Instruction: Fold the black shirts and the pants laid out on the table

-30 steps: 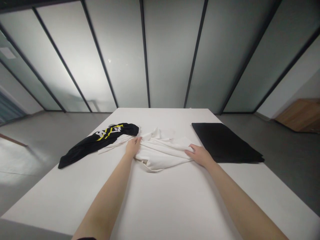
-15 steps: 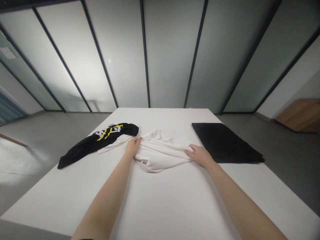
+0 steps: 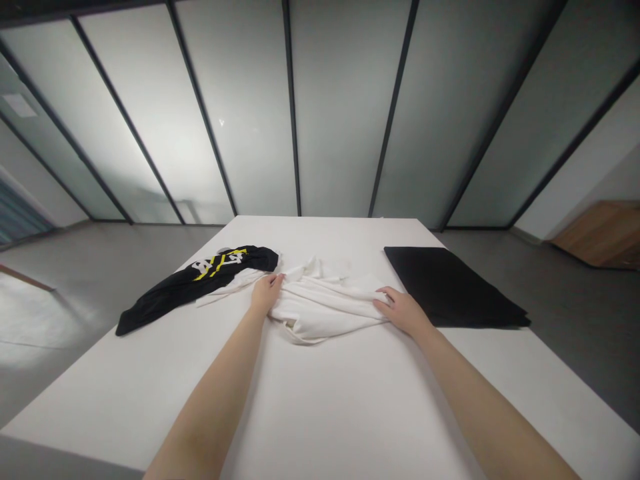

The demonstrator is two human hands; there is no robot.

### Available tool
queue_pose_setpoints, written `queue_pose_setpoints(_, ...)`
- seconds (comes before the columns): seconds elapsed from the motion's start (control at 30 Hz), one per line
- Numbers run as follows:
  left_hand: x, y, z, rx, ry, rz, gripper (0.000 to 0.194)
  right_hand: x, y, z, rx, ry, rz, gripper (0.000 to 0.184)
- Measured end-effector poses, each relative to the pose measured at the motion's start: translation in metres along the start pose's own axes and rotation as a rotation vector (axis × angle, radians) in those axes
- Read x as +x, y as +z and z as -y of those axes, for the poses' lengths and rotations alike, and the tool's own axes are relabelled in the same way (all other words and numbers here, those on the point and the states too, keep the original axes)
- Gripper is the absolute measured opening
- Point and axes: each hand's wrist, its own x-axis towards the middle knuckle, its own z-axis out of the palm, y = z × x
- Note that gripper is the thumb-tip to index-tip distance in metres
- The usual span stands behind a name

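The white garment (image 3: 320,310) is being handled at the middle of a white table (image 3: 320,413), where it is lying bunched in loose folds between the two hands. The left hand (image 3: 267,295) is being kept on the garment's left side, with its fingers (image 3: 274,281) held close together, angled up and away from the wearer, and pressed onto the cloth. Their tips are sunk among the folds, so whether any fabric is being pinched between fingers and thumb cannot be told. The right hand (image 3: 403,312) is being held at the garment's right edge, palm down, with its fingers (image 3: 383,295) part open and slightly spread. Their tips are being laid against the white fabric, and no fold is being seen gathered in them. A black garment (image 3: 200,287) with white and yellow print is lying on the table to the left, its upper end touching the white cloth just beyond the left hand. A flat, folded black cloth (image 3: 450,287) is lying to the right, just beside the right hand's fingertips and not touching them. Both forearms are being stretched forward over the bare tabletop from the bottom of the view. Beyond the table, frosted glass panels (image 3: 345,107) in dark frames are standing across the far side, above a grey floor (image 3: 590,333).
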Motion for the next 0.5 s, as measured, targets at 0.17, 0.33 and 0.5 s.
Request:
queue_pose_setpoints(0.17,0.000,-0.001,0.002,-0.112,-0.036,-0.062,0.042,-0.001,0.002,-0.005,0.020,0.045,-0.045,0.045)
queue_pose_setpoints(0.33,0.000,-0.003,0.003,-0.189,-0.078,-0.104,0.044,-0.003,-0.001,0.001,-0.101,0.127,-0.042,0.047)
queue_pose_setpoints(0.5,0.003,-0.012,0.007,-0.300,-0.145,-0.154,0.040,-0.006,-0.008,0.009,-0.281,0.200,0.043,0.047)
